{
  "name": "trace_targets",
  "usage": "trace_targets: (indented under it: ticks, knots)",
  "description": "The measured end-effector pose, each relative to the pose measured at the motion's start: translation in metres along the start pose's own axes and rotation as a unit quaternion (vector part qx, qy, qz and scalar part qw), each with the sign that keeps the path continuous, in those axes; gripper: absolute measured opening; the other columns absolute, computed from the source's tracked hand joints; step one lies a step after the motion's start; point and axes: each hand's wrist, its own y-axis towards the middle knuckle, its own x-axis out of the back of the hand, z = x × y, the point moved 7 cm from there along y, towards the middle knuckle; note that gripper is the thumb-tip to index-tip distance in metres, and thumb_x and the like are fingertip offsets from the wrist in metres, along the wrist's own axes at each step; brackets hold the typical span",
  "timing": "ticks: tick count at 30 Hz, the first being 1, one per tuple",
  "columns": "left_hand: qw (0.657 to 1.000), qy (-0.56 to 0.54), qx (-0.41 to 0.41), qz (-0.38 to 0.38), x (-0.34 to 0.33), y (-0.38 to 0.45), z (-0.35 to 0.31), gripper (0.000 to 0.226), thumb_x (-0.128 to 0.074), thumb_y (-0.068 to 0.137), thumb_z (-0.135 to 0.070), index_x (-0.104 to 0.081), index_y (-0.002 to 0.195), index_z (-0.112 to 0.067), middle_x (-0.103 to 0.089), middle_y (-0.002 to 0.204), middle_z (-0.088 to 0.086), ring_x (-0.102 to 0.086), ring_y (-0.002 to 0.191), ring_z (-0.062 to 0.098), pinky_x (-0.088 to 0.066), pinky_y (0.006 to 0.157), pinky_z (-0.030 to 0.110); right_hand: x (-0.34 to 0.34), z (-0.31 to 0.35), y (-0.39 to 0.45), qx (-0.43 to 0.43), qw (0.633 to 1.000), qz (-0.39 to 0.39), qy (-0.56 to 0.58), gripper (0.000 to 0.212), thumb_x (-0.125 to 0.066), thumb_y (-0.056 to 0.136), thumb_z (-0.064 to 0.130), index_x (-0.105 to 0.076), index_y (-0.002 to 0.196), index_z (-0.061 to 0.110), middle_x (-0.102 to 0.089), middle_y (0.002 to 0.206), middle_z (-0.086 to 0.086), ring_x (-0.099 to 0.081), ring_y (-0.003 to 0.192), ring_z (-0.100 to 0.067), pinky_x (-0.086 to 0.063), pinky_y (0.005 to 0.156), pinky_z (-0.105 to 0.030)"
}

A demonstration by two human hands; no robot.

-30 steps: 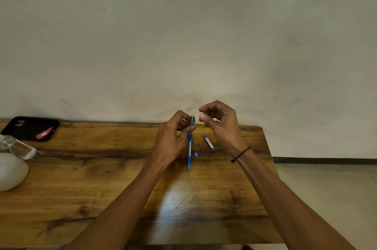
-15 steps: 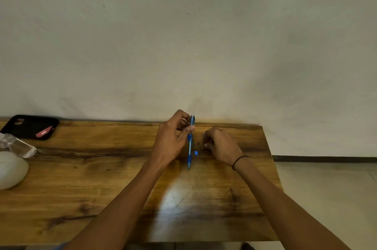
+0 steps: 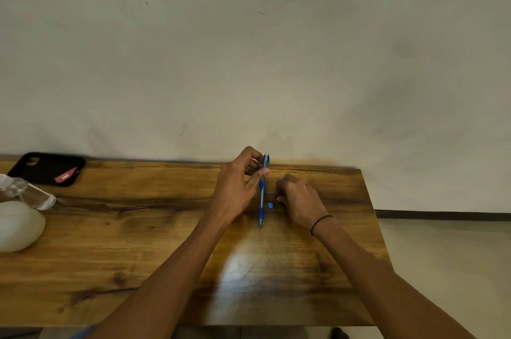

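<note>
My left hand [image 3: 235, 189] pinches a blue pen [image 3: 262, 200] near its top between thumb and fingers. It holds the pen upright, tip down, just above the wooden table [image 3: 138, 241]. My right hand [image 3: 300, 200] rests on the table right of the pen. Its fingers are curled down over a small white and blue pen part, which they hide. A tiny blue piece [image 3: 270, 205] lies on the wood between the pen and my right fingertips.
A black phone case [image 3: 47, 168] with a red tag lies at the back left. A clear bottle [image 3: 25, 192] and a white rounded object [image 3: 16, 225] sit at the left edge. A wall runs behind the table, and its right edge [image 3: 372, 228] drops to the floor.
My right hand came down from beside the pen top onto the table, covering the small white and blue part. It has stayed there. The left hand and pen have hardly moved.
</note>
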Motion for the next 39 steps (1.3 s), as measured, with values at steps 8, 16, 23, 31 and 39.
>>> trace_targets:
  ticks: [8, 16, 23, 31, 39]
  knots:
    - [1.000, 0.001, -0.002, 0.008, -0.001, 0.001, 0.001, 0.020, -0.075, 0.096, -0.023, -0.061, 0.110, -0.026, -0.076, 0.101, -0.003, -0.073, 0.095, 0.010, -0.056, 0.072, 0.017, 0.039, -0.012, 0.006, -0.067, 0.980, -0.079, 0.169, 0.008, -0.070, 0.096, 0.014, -0.065, 0.092, 0.018, -0.067, 0.085, 0.007, -0.066, 0.079, -0.008, -0.056, 0.071, -0.027]
    - [0.999, 0.040, -0.004, 0.013, -0.007, 0.001, 0.004, 0.020, -0.073, 0.097, -0.027, -0.060, 0.112, -0.028, -0.077, 0.106, 0.001, -0.073, 0.097, 0.015, -0.060, 0.078, 0.024, 0.105, 0.011, -0.002, -0.009, 0.898, -0.195, 0.393, 0.006, -0.076, 0.091, 0.006, -0.075, 0.093, 0.011, -0.074, 0.086, 0.006, -0.071, 0.081, -0.010, -0.059, 0.069, -0.020]
    - [0.997, 0.068, -0.026, 0.030, -0.012, 0.000, 0.001, 0.019, -0.072, 0.098, -0.029, -0.060, 0.112, -0.028, -0.078, 0.110, 0.001, -0.074, 0.099, 0.015, -0.057, 0.079, 0.024, 0.111, 0.025, -0.003, 0.050, 0.914, -0.195, 0.354, 0.013, -0.075, 0.091, 0.006, -0.072, 0.100, 0.015, -0.072, 0.090, 0.010, -0.070, 0.087, -0.008, -0.062, 0.071, -0.025]
    - [0.996, 0.083, -0.019, 0.038, -0.012, 0.001, 0.004, 0.019, -0.072, 0.098, -0.032, -0.059, 0.111, -0.030, -0.078, 0.110, 0.000, -0.072, 0.096, 0.013, -0.050, 0.074, 0.015, 0.114, 0.030, -0.005, 0.063, 0.898, -0.189, 0.393, 0.026, -0.076, 0.090, 0.001, -0.064, 0.105, 0.018, -0.071, 0.088, 0.004, -0.074, 0.084, -0.011, -0.062, 0.060, -0.023]
    - [0.993, 0.108, -0.018, 0.044, -0.012, 0.001, 0.002, 0.022, -0.072, 0.098, -0.032, -0.061, 0.116, -0.024, -0.078, 0.114, 0.004, -0.075, 0.101, 0.020, -0.061, 0.082, 0.031, 0.112, 0.031, -0.004, 0.062, 0.918, -0.190, 0.343, 0.027, -0.077, 0.090, 0.003, -0.062, 0.105, 0.020, -0.070, 0.089, 0.007, -0.072, 0.084, -0.005, -0.061, 0.061, -0.020]
